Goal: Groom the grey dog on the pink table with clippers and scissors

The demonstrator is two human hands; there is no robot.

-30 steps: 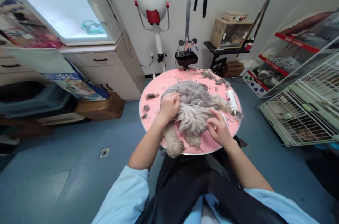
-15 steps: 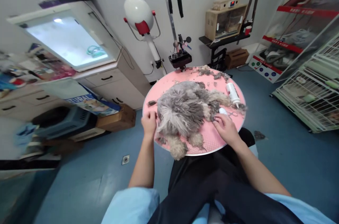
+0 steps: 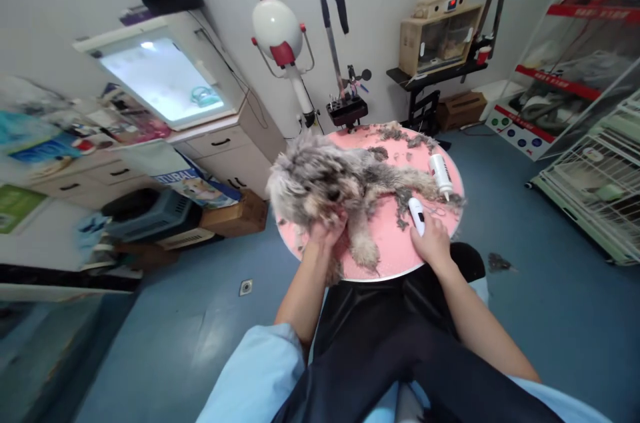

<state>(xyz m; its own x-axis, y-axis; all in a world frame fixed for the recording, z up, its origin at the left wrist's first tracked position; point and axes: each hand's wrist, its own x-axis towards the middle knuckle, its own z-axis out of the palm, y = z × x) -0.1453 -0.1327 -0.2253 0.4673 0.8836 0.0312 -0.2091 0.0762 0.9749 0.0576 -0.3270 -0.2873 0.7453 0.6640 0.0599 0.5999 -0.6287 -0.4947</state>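
Note:
A grey, shaggy dog (image 3: 320,173) lies on a round pink grooming table (image 3: 395,256), its head turned toward me at the left. My left hand (image 3: 327,233) grips the dog under its muzzle, the fingers partly hidden in fur. In my right hand (image 3: 433,239) is a small white hair clipper (image 3: 417,215), held over the table's right side. Just beyond that hand lie scissors (image 3: 436,211), partly hidden. A white squeeze bottle (image 3: 440,176) lies at the right rim, beside the dog's stretched-out leg.
Cut fur (image 3: 395,133) is scattered along the table's far edge. A tool holder (image 3: 347,111) is fixed behind it, near a white dryer (image 3: 277,29). Wire cages (image 3: 595,183) stand at right; a cardboard box (image 3: 235,219) and pet carrier (image 3: 145,223) sit at left.
The dog's head has lifted and turned toward me. My left hand has moved from the table's left edge to its muzzle. My right hand has picked up the clipper.

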